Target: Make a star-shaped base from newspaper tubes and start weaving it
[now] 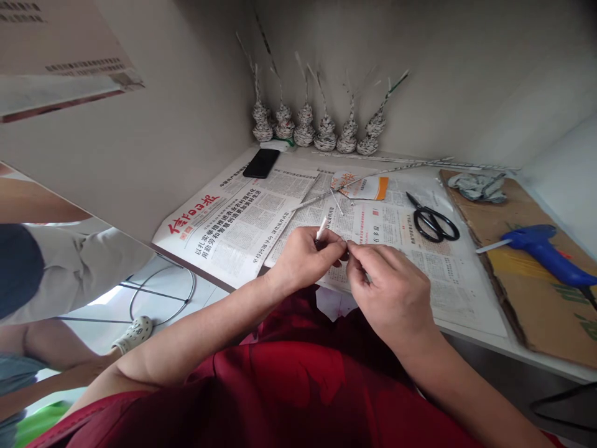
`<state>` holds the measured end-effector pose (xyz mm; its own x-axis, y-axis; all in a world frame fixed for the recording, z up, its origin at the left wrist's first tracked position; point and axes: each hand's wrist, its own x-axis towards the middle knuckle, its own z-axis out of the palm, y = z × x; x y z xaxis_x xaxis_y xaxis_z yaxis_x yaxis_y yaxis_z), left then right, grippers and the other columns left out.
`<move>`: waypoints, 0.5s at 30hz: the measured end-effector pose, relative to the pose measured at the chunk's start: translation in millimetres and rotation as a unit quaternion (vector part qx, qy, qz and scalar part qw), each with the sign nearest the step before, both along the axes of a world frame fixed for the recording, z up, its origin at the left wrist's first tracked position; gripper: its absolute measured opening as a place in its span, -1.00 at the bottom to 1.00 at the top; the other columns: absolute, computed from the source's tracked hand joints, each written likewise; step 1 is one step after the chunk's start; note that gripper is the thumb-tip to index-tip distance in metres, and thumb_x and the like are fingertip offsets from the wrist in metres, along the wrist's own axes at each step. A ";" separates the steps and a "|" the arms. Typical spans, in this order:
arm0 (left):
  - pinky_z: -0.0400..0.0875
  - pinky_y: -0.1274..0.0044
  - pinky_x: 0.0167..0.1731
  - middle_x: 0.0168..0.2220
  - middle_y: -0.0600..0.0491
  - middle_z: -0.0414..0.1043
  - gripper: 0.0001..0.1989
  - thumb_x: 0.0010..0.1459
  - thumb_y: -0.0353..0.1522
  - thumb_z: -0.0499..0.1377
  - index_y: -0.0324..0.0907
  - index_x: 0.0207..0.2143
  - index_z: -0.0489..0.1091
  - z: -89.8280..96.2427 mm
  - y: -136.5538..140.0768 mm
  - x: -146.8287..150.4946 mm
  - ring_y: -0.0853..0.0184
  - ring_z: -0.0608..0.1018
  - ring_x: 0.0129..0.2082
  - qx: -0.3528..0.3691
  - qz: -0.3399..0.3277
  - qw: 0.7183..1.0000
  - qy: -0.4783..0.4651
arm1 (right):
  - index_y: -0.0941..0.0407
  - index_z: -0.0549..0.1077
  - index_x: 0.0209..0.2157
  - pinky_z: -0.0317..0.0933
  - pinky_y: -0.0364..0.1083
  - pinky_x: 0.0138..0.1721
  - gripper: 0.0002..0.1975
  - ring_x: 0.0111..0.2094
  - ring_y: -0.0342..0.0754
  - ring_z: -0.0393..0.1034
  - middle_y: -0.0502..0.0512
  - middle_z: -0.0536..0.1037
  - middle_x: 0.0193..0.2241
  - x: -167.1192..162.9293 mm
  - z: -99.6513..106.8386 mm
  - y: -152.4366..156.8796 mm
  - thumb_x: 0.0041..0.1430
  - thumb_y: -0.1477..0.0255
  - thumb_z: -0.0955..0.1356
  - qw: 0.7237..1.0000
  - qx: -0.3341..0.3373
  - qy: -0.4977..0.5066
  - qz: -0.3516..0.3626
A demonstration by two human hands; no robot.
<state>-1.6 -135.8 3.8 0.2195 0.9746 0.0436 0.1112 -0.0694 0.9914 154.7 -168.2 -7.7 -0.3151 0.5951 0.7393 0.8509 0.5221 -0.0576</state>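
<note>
Grips a slim white-ended stick (322, 228) pointing upward in the left hand (301, 256) and pinches, with the right hand's (396, 287) fingertips against the left's, a tiny pale piece (346, 241) too small to identify, seemingly to steady fine work near the body. Has black scissors (428, 224) on newspaper sheets (233, 218) and a blue glue gun (555, 252) on cardboard (522, 292) at the right, presumably for easy reach and a protected surface. Would meet long rolled-paper rods (401, 168) before reaching six woven gourd shapes (305, 129) along the wall (448, 93), beyond a black phone (262, 163).
</note>
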 end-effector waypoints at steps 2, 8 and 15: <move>0.46 0.59 -0.39 -0.53 0.07 0.50 -0.82 0.13 -0.43 0.16 -0.27 -0.51 0.47 1.1 0.8 0.3 0.43 0.54 -0.49 -0.013 -0.006 1.000 -0.022 | 0.17 0.56 -0.30 0.28 -0.08 -0.28 -0.85 -0.39 -0.04 0.43 0.04 0.57 -0.45 -0.4 -0.4 -1.5 0.20 0.61 0.34 1.000 0.003 -0.021 -0.007; 0.47 0.57 -0.37 -0.52 0.03 0.50 -0.72 0.20 -0.37 0.12 -0.28 -0.54 0.46 7.9 0.7 0.2 0.41 0.54 -0.49 -0.036 -0.020 0.999 -0.033 | 0.14 0.51 -0.35 0.25 -0.06 -0.29 -0.86 -0.40 -0.03 0.35 0.05 0.51 -0.46 -0.8 2.3 -3.0 0.22 0.60 0.32 0.998 -0.001 -0.068 -0.016; 0.38 0.58 -0.44 -0.54 0.03 0.49 -0.72 0.11 -0.23 0.27 -0.26 -0.52 0.48 3.9 1.9 -3.2 0.40 0.51 -0.50 -0.028 -0.018 0.999 0.001 | 0.17 0.53 -0.32 0.27 -0.05 -0.32 -0.86 -0.40 -0.02 0.38 0.10 0.55 -0.43 -2.7 2.7 -7.0 0.22 0.61 0.32 0.997 0.007 -0.071 -0.006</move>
